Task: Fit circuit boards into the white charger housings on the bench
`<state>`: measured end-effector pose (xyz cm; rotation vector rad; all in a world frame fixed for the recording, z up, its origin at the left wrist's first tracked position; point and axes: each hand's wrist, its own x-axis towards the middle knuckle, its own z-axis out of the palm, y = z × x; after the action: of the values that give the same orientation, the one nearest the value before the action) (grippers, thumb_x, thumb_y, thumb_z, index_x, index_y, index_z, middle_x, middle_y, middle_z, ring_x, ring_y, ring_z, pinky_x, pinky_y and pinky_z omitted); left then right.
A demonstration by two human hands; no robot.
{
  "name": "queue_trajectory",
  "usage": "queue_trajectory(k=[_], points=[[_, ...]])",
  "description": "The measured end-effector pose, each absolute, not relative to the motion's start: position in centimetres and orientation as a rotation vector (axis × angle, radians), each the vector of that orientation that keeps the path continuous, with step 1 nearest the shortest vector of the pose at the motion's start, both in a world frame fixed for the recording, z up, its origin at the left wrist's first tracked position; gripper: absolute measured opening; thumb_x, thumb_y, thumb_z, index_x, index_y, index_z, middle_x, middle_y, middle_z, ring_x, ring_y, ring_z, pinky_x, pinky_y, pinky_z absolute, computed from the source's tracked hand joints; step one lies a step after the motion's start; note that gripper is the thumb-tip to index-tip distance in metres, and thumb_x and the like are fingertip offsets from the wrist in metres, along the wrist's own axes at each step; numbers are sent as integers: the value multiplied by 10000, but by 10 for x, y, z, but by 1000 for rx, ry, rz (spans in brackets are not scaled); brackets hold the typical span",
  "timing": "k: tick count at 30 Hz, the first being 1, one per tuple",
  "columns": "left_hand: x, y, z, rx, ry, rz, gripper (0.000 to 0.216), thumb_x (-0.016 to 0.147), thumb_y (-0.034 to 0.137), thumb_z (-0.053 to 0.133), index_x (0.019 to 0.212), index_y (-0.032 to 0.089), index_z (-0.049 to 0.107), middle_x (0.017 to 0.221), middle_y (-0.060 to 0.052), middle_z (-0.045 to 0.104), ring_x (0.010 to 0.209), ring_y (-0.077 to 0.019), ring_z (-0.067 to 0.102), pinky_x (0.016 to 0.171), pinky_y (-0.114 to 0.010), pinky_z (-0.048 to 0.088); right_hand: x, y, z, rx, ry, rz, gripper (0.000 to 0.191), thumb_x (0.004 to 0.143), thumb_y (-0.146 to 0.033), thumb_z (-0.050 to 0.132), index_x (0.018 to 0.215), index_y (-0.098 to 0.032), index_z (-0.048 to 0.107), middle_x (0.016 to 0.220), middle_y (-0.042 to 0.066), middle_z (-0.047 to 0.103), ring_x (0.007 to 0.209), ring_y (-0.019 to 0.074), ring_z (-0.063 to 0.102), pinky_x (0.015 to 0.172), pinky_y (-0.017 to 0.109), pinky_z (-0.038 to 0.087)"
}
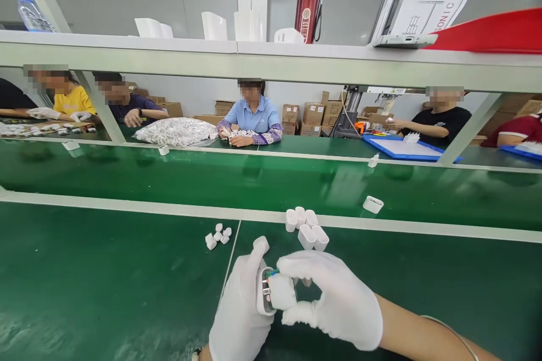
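Note:
My left hand [239,310], in a white glove, is closed around a white oval plastic housing [259,300]. Its open end faces right and shows a circuit board with metal and coloured parts [266,287]. My right hand [339,299], gloved too, pinches a small white rounded block [282,292] right at that opening. Whether the block is joined to the circuit board, I cannot tell. Just beyond my hands stand several white oval housings [307,237]. To their left lies a loose group of small white pieces [217,236].
A green conveyor belt [190,177] crosses ahead, carrying a white housing [373,204] and other small white parts. Above it runs a shelf [178,59] holding a red flask [309,5]. Several co-workers sit opposite, near a bag of white parts [175,131] and a blue tray [402,148].

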<state>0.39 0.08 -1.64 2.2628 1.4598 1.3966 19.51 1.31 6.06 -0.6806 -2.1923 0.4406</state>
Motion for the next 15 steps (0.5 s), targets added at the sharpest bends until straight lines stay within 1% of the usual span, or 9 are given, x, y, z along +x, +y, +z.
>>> queue_trajectory(k=[1,3,6,7,9,12,15], points=[[4,0,-15,2285,1467,1400,669,856,92,487,1457,232,228,946,-81,591,755,-187,599,677,-368,554,196,13,59,-641,-2182,402,503,715,-363,813,1126,-247,547,1030,20,687,836,167,635,737,286,471],[4,0,-11,2332,1468,1400,656,865,77,464,1456,226,219,907,-73,573,723,-179,576,644,-352,540,196,13,60,-642,-2211,402,425,752,-343,789,1092,-258,549,1011,-1,681,837,149,624,754,273,455],[5,-1,-5,2404,1449,1415,665,866,82,456,1465,204,193,864,-70,558,684,-179,551,590,-331,519,195,9,70,-754,-2306,474,217,780,-309,767,869,-249,578,871,-51,639,774,116,575,729,245,417],[6,-1,-3,2427,1449,1426,673,869,83,446,1475,194,175,846,-69,559,671,-180,545,577,-327,514,194,7,74,-781,-2325,496,202,790,-294,757,803,-237,564,831,-61,613,759,106,555,718,235,404],[8,-1,0,2469,1458,1445,691,875,83,430,1494,176,140,817,-68,562,651,-182,537,556,-322,508,192,3,80,-811,-2354,536,227,799,-256,746,740,-220,529,780,-70,560,740,92,520,697,220,383],[9,-4,3,2498,1465,1436,736,865,76,440,1513,170,105,804,-66,570,641,-183,533,552,-316,505,190,-1,85,-865,-2388,620,260,778,-201,760,730,-213,504,769,-81,524,732,81,493,683,209,362],[9,-5,4,2491,1478,1411,780,859,78,459,1524,179,63,819,-67,580,661,-186,536,576,-313,507,190,-1,87,-891,-2378,676,263,770,-220,770,743,-217,508,789,-83,533,745,84,501,688,213,356]])
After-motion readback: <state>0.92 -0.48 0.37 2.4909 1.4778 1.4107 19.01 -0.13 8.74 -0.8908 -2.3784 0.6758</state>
